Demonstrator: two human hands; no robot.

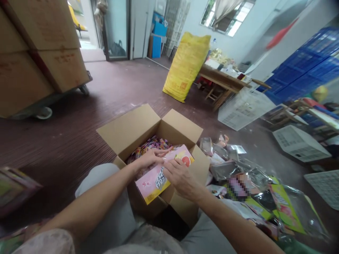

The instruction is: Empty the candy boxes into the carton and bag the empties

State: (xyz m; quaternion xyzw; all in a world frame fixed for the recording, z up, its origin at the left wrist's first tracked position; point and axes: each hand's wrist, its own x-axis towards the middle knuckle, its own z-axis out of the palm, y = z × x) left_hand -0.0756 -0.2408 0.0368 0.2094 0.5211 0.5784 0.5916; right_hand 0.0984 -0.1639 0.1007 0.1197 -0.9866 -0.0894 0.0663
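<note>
A pink and yellow printed box (148,184) with a grapefruit picture on one end is held tilted over an open cardboard carton (129,121). My left hand (149,158) grips its far upper edge, fingers stretched along the top. On the printed front, my right hand (181,176) presses with bent fingers, the two hands nearly touching. Many small colourful wrapped packets (148,146) fill the bottom of the carton behind the box. Part of the box's far side is hidden by my hands.
To the right lies a heap of clear plastic packs and flattened packaging (251,173). A blurred stack of boxes (16,187) is at the left. Large cartons sit on a wheeled trolley (43,113). A yellow sack (186,67) stands before a wooden table (225,79).
</note>
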